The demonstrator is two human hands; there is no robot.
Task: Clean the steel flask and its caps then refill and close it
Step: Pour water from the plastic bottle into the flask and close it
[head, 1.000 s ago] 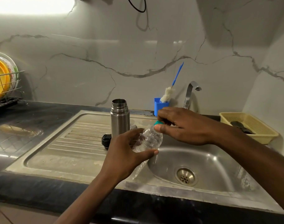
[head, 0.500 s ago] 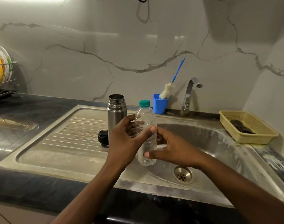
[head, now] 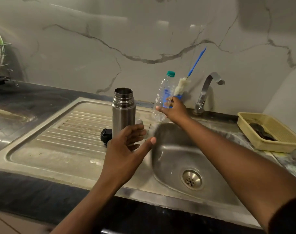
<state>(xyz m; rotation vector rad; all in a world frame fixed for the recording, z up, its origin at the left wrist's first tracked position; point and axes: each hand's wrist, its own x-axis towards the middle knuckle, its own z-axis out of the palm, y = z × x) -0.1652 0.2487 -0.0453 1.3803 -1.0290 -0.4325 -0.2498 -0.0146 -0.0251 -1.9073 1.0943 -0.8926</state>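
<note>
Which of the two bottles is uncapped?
The upright steel flask on the drainboard: open mouth. The clear plastic bottle held by the right hand wears its teal cap.

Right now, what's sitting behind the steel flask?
A black cap shows at the steel flask's left base, and a silvery rounded piece, likely another cap, peeks out on its right. The flask and the left hand cover part of both.

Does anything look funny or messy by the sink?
Nothing looks broken. The steel flask stands upright with no cap on; a black cap lies beside it on the drainboard, which looks stained. The right hand holds the plastic bottle tilted, its green lid on.
</note>
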